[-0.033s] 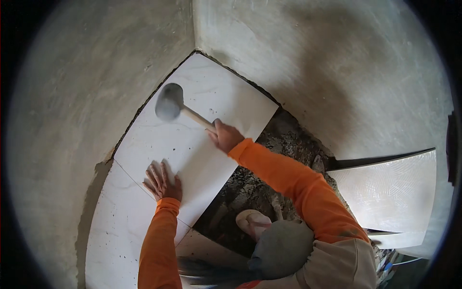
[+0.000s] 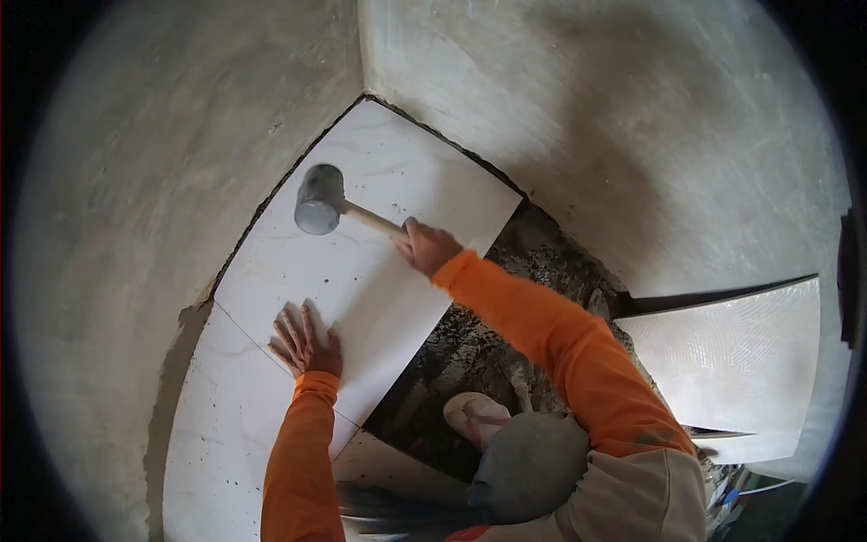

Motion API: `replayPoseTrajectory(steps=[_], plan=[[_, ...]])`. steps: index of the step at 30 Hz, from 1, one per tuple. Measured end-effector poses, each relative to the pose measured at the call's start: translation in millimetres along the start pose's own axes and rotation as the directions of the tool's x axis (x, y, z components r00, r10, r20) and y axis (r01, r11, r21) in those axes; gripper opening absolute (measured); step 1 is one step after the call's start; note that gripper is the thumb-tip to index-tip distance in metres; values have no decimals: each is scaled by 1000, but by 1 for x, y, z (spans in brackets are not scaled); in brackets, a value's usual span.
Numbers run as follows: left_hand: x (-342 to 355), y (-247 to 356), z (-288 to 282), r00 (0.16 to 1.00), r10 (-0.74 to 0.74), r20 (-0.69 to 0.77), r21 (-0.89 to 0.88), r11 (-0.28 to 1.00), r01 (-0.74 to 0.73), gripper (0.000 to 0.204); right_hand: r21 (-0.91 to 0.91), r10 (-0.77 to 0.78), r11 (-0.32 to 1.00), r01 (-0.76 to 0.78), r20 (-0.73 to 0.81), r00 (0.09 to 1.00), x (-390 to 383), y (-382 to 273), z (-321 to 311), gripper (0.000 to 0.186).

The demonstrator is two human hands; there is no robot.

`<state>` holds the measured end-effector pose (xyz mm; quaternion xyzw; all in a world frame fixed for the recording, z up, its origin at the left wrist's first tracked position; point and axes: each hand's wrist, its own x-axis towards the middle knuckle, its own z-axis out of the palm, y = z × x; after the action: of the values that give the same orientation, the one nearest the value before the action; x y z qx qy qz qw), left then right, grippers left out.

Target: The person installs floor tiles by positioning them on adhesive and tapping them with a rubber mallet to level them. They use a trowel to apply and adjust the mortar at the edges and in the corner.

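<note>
A rubber mallet with a dark grey head and pale wooden handle is held by the handle in my right hand. Its head is over the white floor tile in the corner; I cannot tell whether it touches the surface. My left hand lies on that tile with fingers spread, beside the thin joint with a neighbouring white tile. Small dark specks dot both tiles.
Grey plastered walls meet at the far corner, with a dark gap along the tile edges. Right of the tile is rough dark mortar, where a sandalled foot rests. Large loose tiles lean at the right wall.
The mallet head has shifted slightly downward in the picture and looks sharper. My right hand has moved a little to the right. My left hand stays in place.
</note>
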<state>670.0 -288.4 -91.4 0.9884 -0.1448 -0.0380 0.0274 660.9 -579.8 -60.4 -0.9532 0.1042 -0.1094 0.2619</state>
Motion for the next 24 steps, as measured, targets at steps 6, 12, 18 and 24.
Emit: replayPoseTrajectory(steps=[6,12,18,24], plan=[[-1,12,-10,992,-106,68,16,994,105,74,52,281,953,-300,231,931,11,-18,-47,47],[-1,10,-11,981,-175,80,49,984,171,74,13,346,937,-350,133,929,23,5,-38,49],[-4,7,-10,983,-162,85,40,986,159,76,105,412,900,-424,121,903,34,-2,-56,54],[-2,14,-5,988,-141,60,21,990,140,77,-162,380,922,-352,206,902,39,67,-34,61]])
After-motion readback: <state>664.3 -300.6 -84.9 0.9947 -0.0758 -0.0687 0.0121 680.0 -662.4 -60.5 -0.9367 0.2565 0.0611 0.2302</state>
